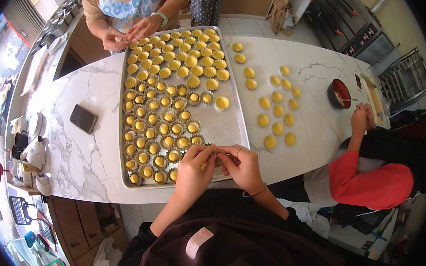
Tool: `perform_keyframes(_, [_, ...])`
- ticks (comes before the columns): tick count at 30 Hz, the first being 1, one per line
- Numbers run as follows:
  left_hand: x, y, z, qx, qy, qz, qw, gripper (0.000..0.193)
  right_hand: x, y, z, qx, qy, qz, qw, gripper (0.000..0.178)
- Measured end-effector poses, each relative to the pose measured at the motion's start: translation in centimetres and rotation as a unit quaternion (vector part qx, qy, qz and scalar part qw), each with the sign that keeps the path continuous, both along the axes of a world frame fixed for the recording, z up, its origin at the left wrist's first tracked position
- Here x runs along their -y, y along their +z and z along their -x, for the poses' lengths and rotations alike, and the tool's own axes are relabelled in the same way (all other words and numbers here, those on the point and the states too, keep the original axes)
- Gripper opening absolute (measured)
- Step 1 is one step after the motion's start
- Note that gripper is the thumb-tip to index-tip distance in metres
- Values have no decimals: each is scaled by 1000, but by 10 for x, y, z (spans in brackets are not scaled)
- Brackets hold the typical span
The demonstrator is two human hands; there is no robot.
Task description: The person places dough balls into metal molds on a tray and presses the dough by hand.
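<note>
My left hand [194,165] and my right hand [243,166] meet over the near edge of a large metal tray [220,127]. Fingers of both are closed around a small fluted tart mould [219,152], mostly hidden by them. Left of my hands, the tray holds rows of fluted moulds, each with a yellow dough ball [164,129] inside. Pressed yellow tart shells [174,65] fill the far part. A single tart shell [221,103] sits apart at the tray's right side.
More yellow tart shells [278,111] lie on the marble table [105,161] to the right. A phone [83,118] lies on the left. Across the table a person's hands [132,33] work at the tray corner. Another person in a red sleeve [361,179] sits by a bowl [338,94].
</note>
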State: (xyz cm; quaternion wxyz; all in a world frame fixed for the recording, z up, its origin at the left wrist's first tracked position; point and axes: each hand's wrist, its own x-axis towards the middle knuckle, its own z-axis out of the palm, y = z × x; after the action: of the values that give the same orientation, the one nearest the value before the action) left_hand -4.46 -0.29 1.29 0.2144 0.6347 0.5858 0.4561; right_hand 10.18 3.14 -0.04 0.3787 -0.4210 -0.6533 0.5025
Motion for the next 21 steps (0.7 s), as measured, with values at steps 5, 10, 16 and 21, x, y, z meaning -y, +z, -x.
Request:
perform_keyframes(5, [2,-3,1,22,21,24,999,21,4,-2,1,-64,-30,117,991,20])
perform_keyframes(10, [-2,-6,5,6,-10,-2,1000,19,-1,1,0,-5,-5,3,1000,21])
perform_keyframes(16, [2,-3,1,54,4,47,997,19,3,4,3,-40,-46,81,995,18])
perform_keyframes(21, [2,-9,3,23,-5,21,1000,21,-1,0,1,25,-22,-52,998,15])
